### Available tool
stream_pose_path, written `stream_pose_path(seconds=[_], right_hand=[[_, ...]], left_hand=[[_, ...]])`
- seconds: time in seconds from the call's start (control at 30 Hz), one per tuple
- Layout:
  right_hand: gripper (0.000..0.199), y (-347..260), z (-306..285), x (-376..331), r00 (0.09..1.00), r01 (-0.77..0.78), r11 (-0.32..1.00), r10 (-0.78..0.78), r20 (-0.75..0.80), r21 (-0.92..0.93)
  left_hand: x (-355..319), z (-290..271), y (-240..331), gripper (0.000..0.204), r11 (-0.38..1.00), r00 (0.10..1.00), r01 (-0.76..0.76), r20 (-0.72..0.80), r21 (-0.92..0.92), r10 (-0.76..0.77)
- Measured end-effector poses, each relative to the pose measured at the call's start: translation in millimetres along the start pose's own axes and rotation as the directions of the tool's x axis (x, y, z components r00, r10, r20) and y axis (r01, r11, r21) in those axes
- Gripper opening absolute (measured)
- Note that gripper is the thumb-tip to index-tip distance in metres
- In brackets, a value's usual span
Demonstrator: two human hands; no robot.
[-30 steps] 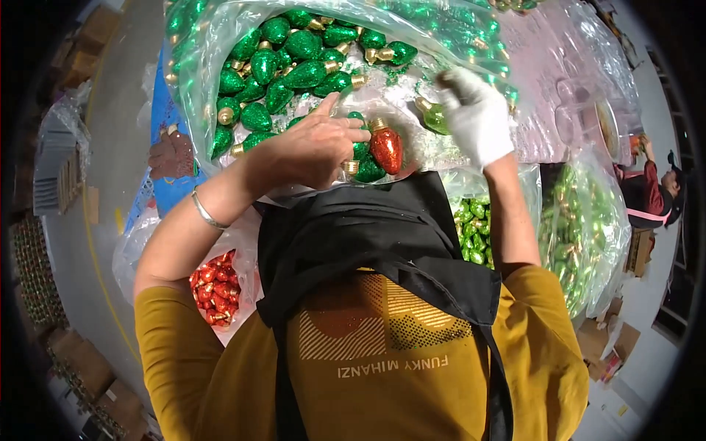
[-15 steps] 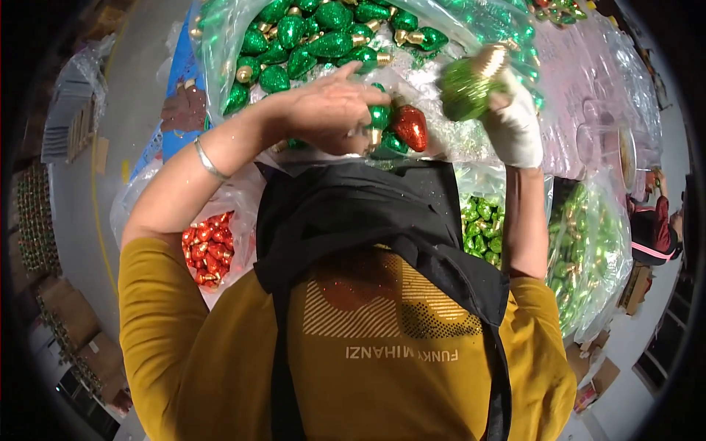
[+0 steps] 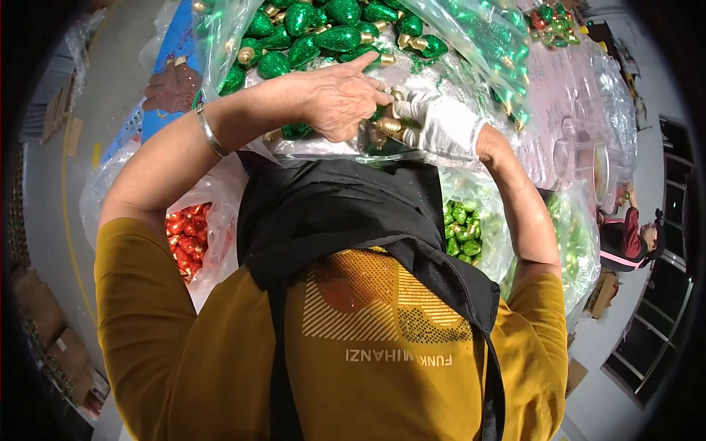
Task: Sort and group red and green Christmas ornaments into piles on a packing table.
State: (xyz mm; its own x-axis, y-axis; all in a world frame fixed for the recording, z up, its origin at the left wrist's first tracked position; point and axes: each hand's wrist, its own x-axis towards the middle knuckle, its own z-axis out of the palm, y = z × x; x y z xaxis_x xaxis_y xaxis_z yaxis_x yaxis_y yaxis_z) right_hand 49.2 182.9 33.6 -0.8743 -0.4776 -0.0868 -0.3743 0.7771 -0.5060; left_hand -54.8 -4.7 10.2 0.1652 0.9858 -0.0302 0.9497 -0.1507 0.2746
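My bare left hand (image 3: 342,101) is over the work surface, index finger stretched out and the other fingers curled around a dark green glitter bulb ornament (image 3: 379,113), mostly hidden. Against it, my right hand (image 3: 443,126) in a white glove closes its fingers at a gold-capped bulb ornament (image 3: 390,126); its coloured body is out of sight. Just beyond my hands lies a pile of green glitter bulb ornaments (image 3: 339,39) with gold caps, in an open clear plastic bag (image 3: 471,37).
Below the work edge, a bag of red bulbs (image 3: 190,239) stands left and light green bulbs (image 3: 463,229) right. A brown glove (image 3: 173,87) lies on a blue surface at left. Clear plastic sheeting (image 3: 544,110) covers the right side. Another person (image 3: 629,239) is farther right.
My right hand has come left and down to meet my left hand. The light green bulb it held and the red bulb beside my left hand no longer show.
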Motion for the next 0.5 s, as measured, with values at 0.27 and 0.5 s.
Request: stream_pose_path(seconds=[0.27, 0.5], right_hand=[[0.029, -1, -3, 8, 0.982, 0.103, 0.985, -0.078, 0.171, -0.141], [0.024, -3, 14, -9, 0.887, -0.104, 0.656, 0.401, -0.228, 0.748]], left_hand=[[5, -4, -4, 0.017, 0.999, 0.997, -0.046, 0.065, -0.021, 0.047], [-2, -6, -6, 0.014, 1.000, 1.000, -0.027, 0.008, -0.015, 0.027]])
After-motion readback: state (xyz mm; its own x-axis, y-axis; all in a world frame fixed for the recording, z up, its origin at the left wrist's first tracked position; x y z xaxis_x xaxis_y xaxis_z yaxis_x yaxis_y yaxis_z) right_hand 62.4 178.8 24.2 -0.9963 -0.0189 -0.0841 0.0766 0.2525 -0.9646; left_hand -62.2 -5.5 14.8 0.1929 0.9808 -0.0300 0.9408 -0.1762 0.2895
